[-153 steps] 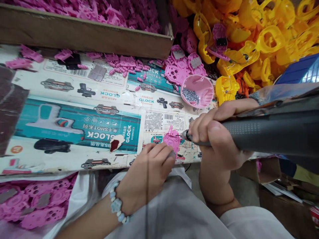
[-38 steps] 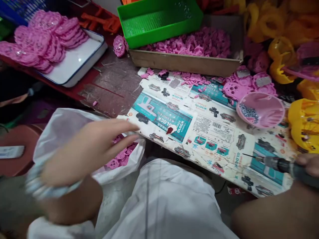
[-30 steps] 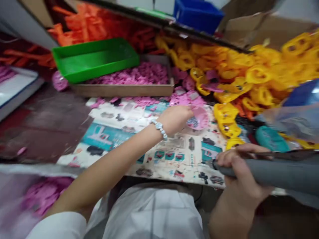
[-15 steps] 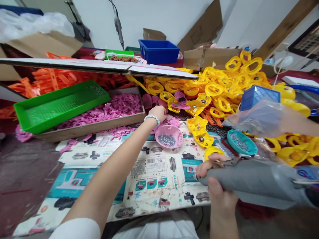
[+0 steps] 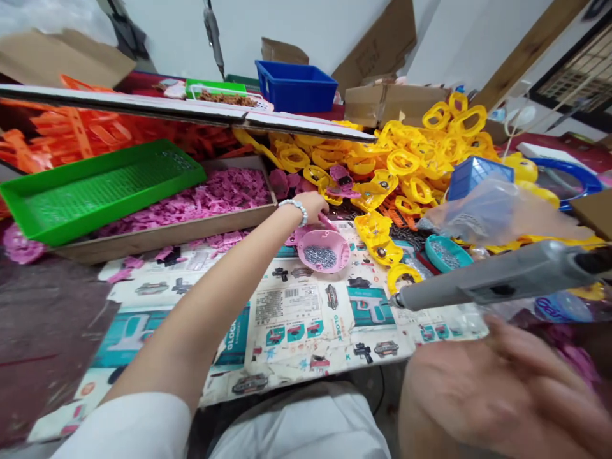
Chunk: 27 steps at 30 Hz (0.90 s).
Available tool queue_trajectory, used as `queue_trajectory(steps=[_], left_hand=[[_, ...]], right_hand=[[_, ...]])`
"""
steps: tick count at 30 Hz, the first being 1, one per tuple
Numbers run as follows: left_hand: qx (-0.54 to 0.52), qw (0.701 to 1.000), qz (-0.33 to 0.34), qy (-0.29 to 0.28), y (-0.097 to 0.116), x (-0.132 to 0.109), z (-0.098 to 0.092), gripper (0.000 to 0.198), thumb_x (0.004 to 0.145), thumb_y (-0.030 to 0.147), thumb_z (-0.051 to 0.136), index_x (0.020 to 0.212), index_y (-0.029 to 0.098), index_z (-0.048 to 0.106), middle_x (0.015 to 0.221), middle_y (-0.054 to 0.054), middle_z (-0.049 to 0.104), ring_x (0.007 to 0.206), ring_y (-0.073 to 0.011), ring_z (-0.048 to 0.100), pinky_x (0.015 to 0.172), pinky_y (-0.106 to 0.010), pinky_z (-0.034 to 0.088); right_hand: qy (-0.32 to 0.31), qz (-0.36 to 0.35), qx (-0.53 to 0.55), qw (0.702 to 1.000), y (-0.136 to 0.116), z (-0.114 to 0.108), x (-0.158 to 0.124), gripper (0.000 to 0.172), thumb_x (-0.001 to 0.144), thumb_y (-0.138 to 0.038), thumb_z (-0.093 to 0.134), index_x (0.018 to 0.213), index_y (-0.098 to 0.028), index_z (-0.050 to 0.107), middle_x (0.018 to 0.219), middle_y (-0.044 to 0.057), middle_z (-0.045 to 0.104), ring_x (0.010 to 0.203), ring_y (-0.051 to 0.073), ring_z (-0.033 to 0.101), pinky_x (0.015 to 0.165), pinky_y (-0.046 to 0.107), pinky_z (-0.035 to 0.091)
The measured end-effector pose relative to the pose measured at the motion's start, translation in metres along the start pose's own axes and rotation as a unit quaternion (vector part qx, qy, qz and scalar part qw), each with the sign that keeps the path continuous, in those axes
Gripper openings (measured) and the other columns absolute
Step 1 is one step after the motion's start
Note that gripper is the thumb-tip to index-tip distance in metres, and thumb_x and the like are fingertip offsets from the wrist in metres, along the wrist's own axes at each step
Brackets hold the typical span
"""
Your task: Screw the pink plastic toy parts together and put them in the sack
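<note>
My left hand (image 5: 310, 207) reaches across the printed paper sheet (image 5: 296, 325), which carries toy-gun packaging prints. It rests on pink plastic parts (image 5: 306, 234) just behind a pink plastic bowl (image 5: 329, 261) holding small metal screws (image 5: 319, 256). Its fingers are partly hidden, and I cannot tell whether they grip anything. My right hand (image 5: 497, 389) is blurred in the foreground with its fingers spread, holding nothing. Above it and apart from it, a grey rotary tool (image 5: 492, 277) hangs with its bit at the sheet's right side.
A cardboard tray of pink parts (image 5: 167, 233) and a green plastic tray (image 5: 95, 191) lie at the back left. A heap of yellow plastic parts (image 5: 406, 159) fills the back right, near a teal dish of screws (image 5: 442, 253) and a plastic bag (image 5: 478, 213).
My right hand has let go of the grey rotary tool and dropped toward me. My left hand has stayed near the pink parts behind the bowl. The view has shifted only slightly.
</note>
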<state>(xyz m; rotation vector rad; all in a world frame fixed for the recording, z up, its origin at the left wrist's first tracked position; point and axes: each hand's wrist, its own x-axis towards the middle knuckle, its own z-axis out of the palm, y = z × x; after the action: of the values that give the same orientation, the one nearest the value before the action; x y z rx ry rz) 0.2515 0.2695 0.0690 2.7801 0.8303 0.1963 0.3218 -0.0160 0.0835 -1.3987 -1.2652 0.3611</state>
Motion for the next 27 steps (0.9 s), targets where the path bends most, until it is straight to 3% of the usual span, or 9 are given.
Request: queue_trajectory(steps=[3, 7, 9, 12, 16, 20, 23, 25, 27], left_hand=[[-0.008, 0.998, -0.025, 0.066, 0.000, -0.031, -0.025, 0.020, 0.075, 0.016, 0.056, 0.088, 0.012, 0.071, 0.097, -0.013, 0.070, 0.097, -0.0250, 0.062, 0.089, -0.032, 0.046], [-0.040, 0.987, -0.062, 0.144, 0.014, -0.126, -0.033, 0.034, 0.088, 0.020, 0.042, 0.112, 0.012, 0.063, 0.096, -0.011, 0.071, 0.085, -0.0213, 0.066, 0.082, -0.034, 0.051], [-0.054, 0.982, -0.059, 0.171, 0.033, -0.184, -0.018, 0.035, 0.089, 0.019, 0.041, 0.117, 0.016, 0.060, 0.114, -0.011, 0.067, 0.099, -0.0206, 0.064, 0.090, -0.035, 0.050], [-0.148, 0.959, -0.066, 0.231, 0.064, -0.257, 0.016, 0.038, 0.088, 0.030, 0.051, 0.122, 0.013, 0.055, 0.125, -0.015, 0.060, 0.114, -0.0242, 0.058, 0.093, -0.036, 0.051], [-0.305, 0.904, -0.166, 0.248, 0.082, -0.302, 0.054, 0.037, 0.089, 0.040, 0.051, 0.118, 0.017, 0.059, 0.123, -0.013, 0.060, 0.114, -0.0225, 0.058, 0.095, -0.035, 0.051], [-0.417, 0.817, -0.240, 0.319, 0.081, -0.308, 0.074, 0.032, 0.093, 0.040, 0.043, 0.102, 0.020, 0.067, 0.125, -0.011, 0.058, 0.119, -0.0240, 0.054, 0.098, -0.040, 0.047], [-0.539, 0.673, -0.317, 0.395, 0.078, -0.306, 0.079, 0.025, 0.087, 0.039, 0.055, 0.102, 0.020, 0.063, 0.117, -0.009, 0.061, 0.104, -0.0212, 0.062, 0.085, -0.034, 0.054], [-0.626, 0.576, -0.344, 0.397, 0.074, -0.306, 0.078, 0.036, 0.081, 0.041, 0.063, 0.110, 0.021, 0.058, 0.110, -0.008, 0.063, 0.087, -0.0175, 0.065, 0.072, -0.028, 0.056], [-0.683, 0.520, -0.357, 0.369, 0.069, -0.308, 0.075, 0.044, 0.074, 0.041, 0.071, 0.109, 0.019, 0.059, 0.094, -0.005, 0.067, 0.070, -0.0130, 0.064, 0.060, -0.021, 0.054]], right_hand=[[-0.027, 0.021, 0.010, 0.999, 0.002, 0.008, 0.010, 0.049, 0.079, -0.051, 0.060, 0.116, -0.023, 0.047, 0.097, 0.007, 0.059, 0.084, 0.018, 0.060, 0.065, 0.030, 0.052], [-0.144, 0.093, 0.100, 0.980, -0.001, 0.039, 0.032, 0.057, 0.081, -0.051, 0.057, 0.127, -0.024, 0.037, 0.105, 0.009, 0.058, 0.076, 0.015, 0.063, 0.057, 0.025, 0.052], [-0.213, 0.131, 0.155, 0.956, -0.004, 0.061, 0.034, 0.062, 0.082, -0.049, 0.056, 0.133, -0.027, 0.029, 0.109, 0.008, 0.057, 0.068, 0.012, 0.063, 0.051, 0.023, 0.050], [-0.294, 0.146, 0.138, 0.934, -0.010, 0.091, 0.024, 0.037, 0.087, -0.034, 0.052, 0.121, -0.025, 0.042, 0.087, 0.000, 0.057, 0.056, 0.008, 0.055, 0.049, 0.020, 0.046], [-0.411, 0.101, 0.072, 0.903, -0.013, 0.118, 0.009, 0.020, 0.089, -0.023, 0.043, 0.106, -0.021, 0.054, 0.079, 0.000, 0.057, 0.067, 0.010, 0.055, 0.060, 0.021, 0.046], [-0.437, 0.083, 0.026, 0.895, -0.020, 0.134, 0.002, 0.018, 0.081, -0.025, 0.056, 0.098, -0.021, 0.051, 0.078, -0.002, 0.051, 0.067, 0.010, 0.049, 0.057, 0.020, 0.043], [-0.442, 0.095, 0.071, 0.889, -0.027, 0.141, -0.002, 0.023, 0.073, -0.014, 0.057, 0.090, -0.022, 0.044, 0.076, -0.004, 0.046, 0.063, 0.008, 0.044, 0.053, 0.017, 0.040], [-0.500, 0.089, 0.097, 0.856, -0.030, 0.144, 0.000, 0.021, 0.075, -0.014, 0.056, 0.091, -0.022, 0.045, 0.078, -0.004, 0.047, 0.063, 0.007, 0.045, 0.054, 0.017, 0.041], [-0.539, 0.057, 0.072, 0.837, -0.028, 0.148, 0.009, 0.017, 0.082, -0.023, 0.054, 0.099, -0.022, 0.050, 0.079, -0.003, 0.052, 0.063, 0.008, 0.048, 0.057, 0.019, 0.042]])
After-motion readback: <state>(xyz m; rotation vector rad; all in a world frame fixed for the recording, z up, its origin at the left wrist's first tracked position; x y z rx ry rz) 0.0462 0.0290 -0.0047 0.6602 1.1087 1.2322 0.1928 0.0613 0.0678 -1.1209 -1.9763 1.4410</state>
